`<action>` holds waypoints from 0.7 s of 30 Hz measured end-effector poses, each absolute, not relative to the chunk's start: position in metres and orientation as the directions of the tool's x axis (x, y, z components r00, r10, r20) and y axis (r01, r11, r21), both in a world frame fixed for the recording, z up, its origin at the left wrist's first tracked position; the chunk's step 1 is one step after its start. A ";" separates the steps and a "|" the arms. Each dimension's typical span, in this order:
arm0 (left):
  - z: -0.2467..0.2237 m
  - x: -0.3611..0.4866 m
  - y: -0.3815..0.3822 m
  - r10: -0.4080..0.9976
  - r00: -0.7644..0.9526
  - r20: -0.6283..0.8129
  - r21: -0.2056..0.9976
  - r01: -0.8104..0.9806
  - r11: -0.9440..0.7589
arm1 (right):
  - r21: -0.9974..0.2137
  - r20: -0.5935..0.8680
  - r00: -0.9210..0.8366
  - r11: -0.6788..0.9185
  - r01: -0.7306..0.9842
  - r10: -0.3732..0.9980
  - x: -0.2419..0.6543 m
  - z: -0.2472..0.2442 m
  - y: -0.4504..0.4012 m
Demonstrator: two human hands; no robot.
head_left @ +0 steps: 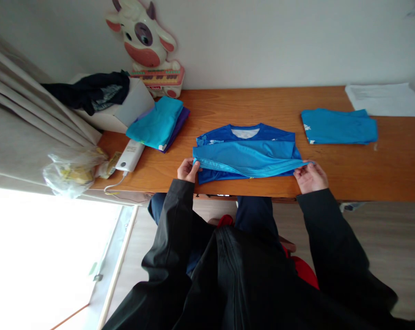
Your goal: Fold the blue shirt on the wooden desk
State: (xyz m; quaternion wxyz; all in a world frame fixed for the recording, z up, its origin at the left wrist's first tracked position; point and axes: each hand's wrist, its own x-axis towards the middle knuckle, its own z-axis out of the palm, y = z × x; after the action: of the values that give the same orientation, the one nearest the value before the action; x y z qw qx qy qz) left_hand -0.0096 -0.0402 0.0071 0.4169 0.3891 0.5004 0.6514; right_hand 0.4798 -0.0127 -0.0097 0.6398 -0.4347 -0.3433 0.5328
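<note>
A blue T-shirt [248, 158] lies on the wooden table in front of me, its neckline toward the wall. Its lighter blue lower part is folded up over the darker chest, so part of the chest print is covered. My left hand [188, 170] pinches the left end of the folded edge between thumb and fingers. At the right end of the same edge, my right hand [311, 177] grips the fabric, palm partly turned up. Between the hands the edge sags slightly in a curve.
Folded blue cloth [338, 126] lies at the right, near white papers [386, 98]. On the left are a teal folded garment [157, 121], a white device with a cable [130, 156], a white box [135, 103] under dark clothing, a cow toy keyboard [147, 50] and a plastic bag [69, 172].
</note>
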 end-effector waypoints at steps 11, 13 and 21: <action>0.006 -0.010 -0.040 0.929 -0.359 0.093 0.975 -0.156 -0.158 | -0.905 -0.049 0.202 0.042 -0.422 0.978 0.482 -0.012 -0.011; 0.004 -0.011 -0.038 0.927 -0.362 0.095 0.974 -0.159 -0.162 | -0.904 -0.050 0.202 0.041 -0.425 0.978 0.483 -0.013 -0.011; -0.003 -0.014 -0.035 0.921 -0.375 0.101 0.974 -0.152 -0.169 | -0.908 -0.050 0.184 0.031 -0.417 0.982 0.485 -0.015 -0.011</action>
State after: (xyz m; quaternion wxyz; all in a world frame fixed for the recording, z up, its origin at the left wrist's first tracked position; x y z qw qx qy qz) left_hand -0.0139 -0.0349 -0.0031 0.4061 0.3840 0.5007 0.6611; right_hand 0.4851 -0.0109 -0.0151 0.6384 -0.4293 -0.3290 0.5477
